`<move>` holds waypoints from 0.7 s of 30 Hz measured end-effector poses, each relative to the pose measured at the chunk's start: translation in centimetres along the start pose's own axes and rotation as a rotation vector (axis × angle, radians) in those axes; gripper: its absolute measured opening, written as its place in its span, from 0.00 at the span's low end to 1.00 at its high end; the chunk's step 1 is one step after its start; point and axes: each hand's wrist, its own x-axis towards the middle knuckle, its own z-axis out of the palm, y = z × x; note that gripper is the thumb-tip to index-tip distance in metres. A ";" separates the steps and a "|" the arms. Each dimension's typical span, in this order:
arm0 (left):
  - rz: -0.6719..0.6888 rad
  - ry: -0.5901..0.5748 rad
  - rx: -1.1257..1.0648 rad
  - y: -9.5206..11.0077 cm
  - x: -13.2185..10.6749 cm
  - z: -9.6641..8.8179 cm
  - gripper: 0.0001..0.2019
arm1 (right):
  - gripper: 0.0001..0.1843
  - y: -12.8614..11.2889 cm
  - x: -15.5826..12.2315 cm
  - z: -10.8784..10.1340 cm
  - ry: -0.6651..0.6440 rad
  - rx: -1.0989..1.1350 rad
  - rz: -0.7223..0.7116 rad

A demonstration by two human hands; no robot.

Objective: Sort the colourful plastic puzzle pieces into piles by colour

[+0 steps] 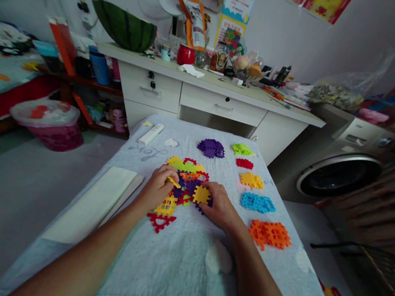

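Note:
In the head view, a pile of mixed plastic interlocking tiles, yellow, green, red, purple and orange, lies between my hands on the cloth-covered table. My left hand [159, 185] pinches a small yellow interlocking tile [173, 182], seen nearly edge-on. My right hand [219, 204] grips a square yellow interlocking tile [201, 195] with toothed edges, its fingers along the right side. Just below my left hand are a yellow lattice tile [165, 206] and a red triangular tile [160, 222]. A purple piece shows partly under my right hand.
Colour-sorted tiles lie on the right: purple [211, 147], green [242, 149], red [244, 163], yellow [252, 180], blue [258, 202] and orange [269, 234]. A folded white sheet [95, 202] and a white box [151, 134] lie left. A cluttered desk [207, 81] stands behind; a washing machine [340, 159] is at right.

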 end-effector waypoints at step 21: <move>-0.004 0.051 0.037 -0.3 0.4 -0.4 0.12 | 0.29 10.7 2.6 -11.6 -0.133 -0.533 0.444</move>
